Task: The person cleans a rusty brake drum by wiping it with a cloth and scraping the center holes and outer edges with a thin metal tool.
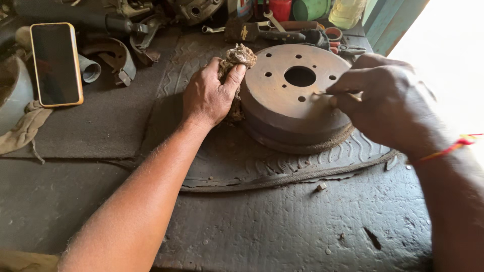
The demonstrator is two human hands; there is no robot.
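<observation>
A rusty round brake drum [292,95] lies flat on a dark rubber mat [227,156], its centre hole and several bolt holes facing up. My left hand [209,93] grips a dirty wad of rag [241,54] and presses it against the drum's left edge. My right hand [385,103] rests on the drum's right side, fingers pinched on a thin stick-like tool [322,94] that touches the drum's top face. A red and yellow thread circles my right wrist.
A phone with an orange case [55,63] lies at the left beside a grey pipe piece [89,68] and a curved brake shoe [113,55]. Wrenches, scissors, metal parts and red and green containers crowd the back edge. A cloth hangs at far left.
</observation>
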